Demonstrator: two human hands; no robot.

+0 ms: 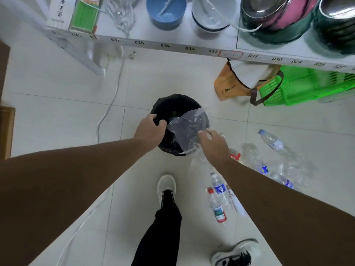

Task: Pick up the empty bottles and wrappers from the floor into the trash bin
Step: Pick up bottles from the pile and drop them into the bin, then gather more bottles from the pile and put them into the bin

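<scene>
Left hand (pixel 151 129) grips trash bin (pixel 163 106) rim — right hand (pixel 213 143) pinches clear wrapper (pixel 187 127) over opening; bottle inside.

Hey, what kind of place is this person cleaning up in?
Probably a storeroom or a staged test room rather than a home: the shelf edge carries printed number labels, bowls and metal basins sit sorted along it, and a green basket stands on the tile floor.

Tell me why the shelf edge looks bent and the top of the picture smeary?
Head view: the wide-angle lens bows the numbered shelf edge; bowls and glass up there are motion-blurred; the clear wrapper over the trash bin catches pale glare; lighting is soft, shadows faint.
</scene>
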